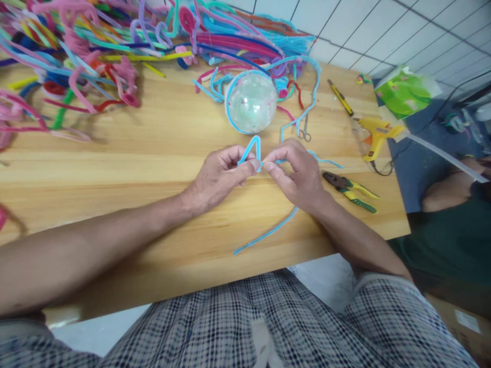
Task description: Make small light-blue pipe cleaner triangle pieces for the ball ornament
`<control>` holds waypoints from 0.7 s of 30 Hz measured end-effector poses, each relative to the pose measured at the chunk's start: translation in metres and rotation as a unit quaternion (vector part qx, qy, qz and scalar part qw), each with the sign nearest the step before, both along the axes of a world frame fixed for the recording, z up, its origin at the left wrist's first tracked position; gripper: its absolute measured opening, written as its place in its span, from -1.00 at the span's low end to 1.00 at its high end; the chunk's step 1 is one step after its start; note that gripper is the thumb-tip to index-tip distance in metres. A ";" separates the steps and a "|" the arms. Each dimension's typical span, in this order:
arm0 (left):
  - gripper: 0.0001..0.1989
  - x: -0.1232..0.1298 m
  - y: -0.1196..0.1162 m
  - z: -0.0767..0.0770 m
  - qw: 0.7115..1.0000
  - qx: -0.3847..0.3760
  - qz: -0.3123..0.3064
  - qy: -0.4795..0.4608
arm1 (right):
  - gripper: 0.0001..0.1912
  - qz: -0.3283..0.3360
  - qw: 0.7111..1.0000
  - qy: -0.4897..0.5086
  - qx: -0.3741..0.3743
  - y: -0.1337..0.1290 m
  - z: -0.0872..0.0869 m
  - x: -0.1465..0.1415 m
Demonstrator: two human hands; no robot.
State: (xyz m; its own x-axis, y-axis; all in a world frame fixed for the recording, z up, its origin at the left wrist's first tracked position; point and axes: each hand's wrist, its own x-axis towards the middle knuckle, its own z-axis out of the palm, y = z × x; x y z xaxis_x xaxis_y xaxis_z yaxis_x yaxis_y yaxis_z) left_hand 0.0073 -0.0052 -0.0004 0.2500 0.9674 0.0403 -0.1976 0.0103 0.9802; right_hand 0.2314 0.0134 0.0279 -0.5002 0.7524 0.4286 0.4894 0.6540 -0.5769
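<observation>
My left hand clamps a bent blue fuzzy stem in its fingers; my right hand pinches its lower corner. Location: over the wooden tabletop, near the clear ball.

The person's left forearm stretches in a long slant from the lower left, its wrist nearly straight, and the left hand points up and to the right, thumb extended and pressed toward bent fingers. The right forearm angles up and leftward from the lower right to the right hand, its back upward, index finger arched to meet the thumb in a pinch. The two hands' fingertips face each other, just apart.
</observation>
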 end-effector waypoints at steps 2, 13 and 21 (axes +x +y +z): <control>-0.72 0.000 0.000 0.000 1.000 0.002 0.000 0.006 | -0.81 0.006 1.000 0.010 0.002 -0.001 0.000 -0.001; -0.62 -0.001 0.001 0.003 0.999 -0.014 -0.030 -0.016 | -0.70 0.017 0.994 0.052 -0.097 0.000 0.008 -0.003; -0.57 -0.004 -0.002 0.013 0.996 -0.016 -0.084 -0.037 | -0.43 0.031 0.950 0.126 -0.283 0.007 0.005 0.000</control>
State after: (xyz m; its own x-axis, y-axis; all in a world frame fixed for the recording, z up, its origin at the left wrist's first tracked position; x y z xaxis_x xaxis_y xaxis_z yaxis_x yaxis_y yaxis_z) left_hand 0.0037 -0.0076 0.0127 0.4060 0.9132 0.0344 -0.2620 0.0802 0.9617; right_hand 0.2318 0.0204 0.0332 -0.4860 0.8706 0.0764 0.2606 0.2278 -0.9382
